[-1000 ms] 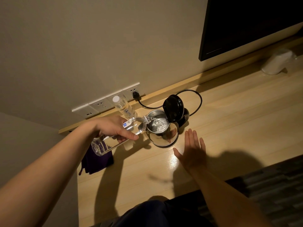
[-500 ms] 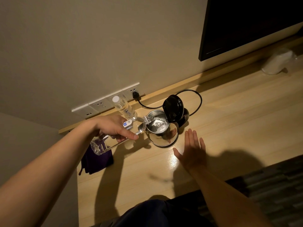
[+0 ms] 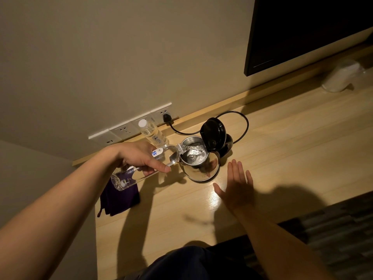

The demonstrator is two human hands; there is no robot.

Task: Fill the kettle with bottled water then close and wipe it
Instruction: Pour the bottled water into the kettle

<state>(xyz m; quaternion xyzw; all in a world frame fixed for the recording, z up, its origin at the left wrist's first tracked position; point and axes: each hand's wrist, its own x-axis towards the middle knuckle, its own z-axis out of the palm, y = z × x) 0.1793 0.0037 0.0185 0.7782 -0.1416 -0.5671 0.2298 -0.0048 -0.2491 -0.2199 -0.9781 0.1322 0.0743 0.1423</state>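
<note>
A steel kettle [image 3: 203, 170] stands on the wooden desk [image 3: 282, 150] with its black lid [image 3: 213, 133] swung up and open. My left hand [image 3: 139, 156] grips a clear water bottle [image 3: 129, 176], tipped nearly flat with its neck over the kettle's mouth; water runs into the kettle. My right hand [image 3: 237, 185] lies flat on the desk just in front of the kettle, fingers apart, holding nothing. A dark purple cloth [image 3: 119, 199] lies on the desk's left end, under the bottle's base.
A second capped bottle [image 3: 151, 131] stands behind my left hand near the wall sockets [image 3: 129, 128]. The kettle's black cord [image 3: 240, 122] loops to a plug [image 3: 167, 118]. A dark screen [image 3: 302, 31] hangs at upper right, a white object [image 3: 339, 77] below it.
The bottle's base has risen a little, so it tilts further, and less water is left in it. My right hand has stayed flat on the desk.
</note>
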